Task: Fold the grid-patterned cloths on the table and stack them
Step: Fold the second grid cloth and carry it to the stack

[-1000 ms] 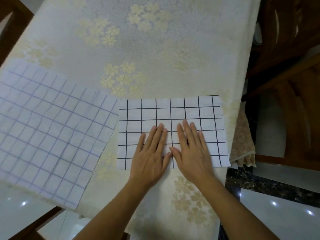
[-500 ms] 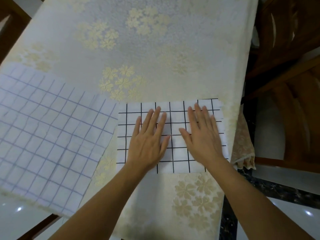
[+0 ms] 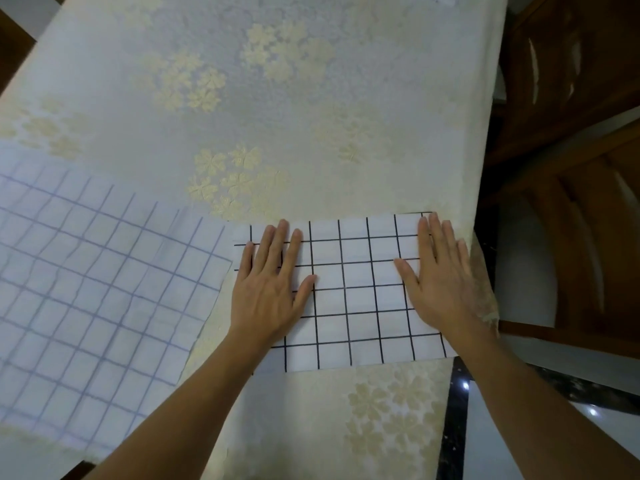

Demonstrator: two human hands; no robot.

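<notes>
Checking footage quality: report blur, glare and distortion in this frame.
Head view: the blue-grid cloth at left is smeared soft; black-grid cloth lines stay crisp; light spots glare on the glossy floor; wide-angle bending splays the table edges.

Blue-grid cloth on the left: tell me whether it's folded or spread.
Spread: the blue-grid cloth lies open as one flat sheet, no fold visible.

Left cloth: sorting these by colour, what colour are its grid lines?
Pale blue-purple lines on white, on the left cloth in the head view.
</notes>
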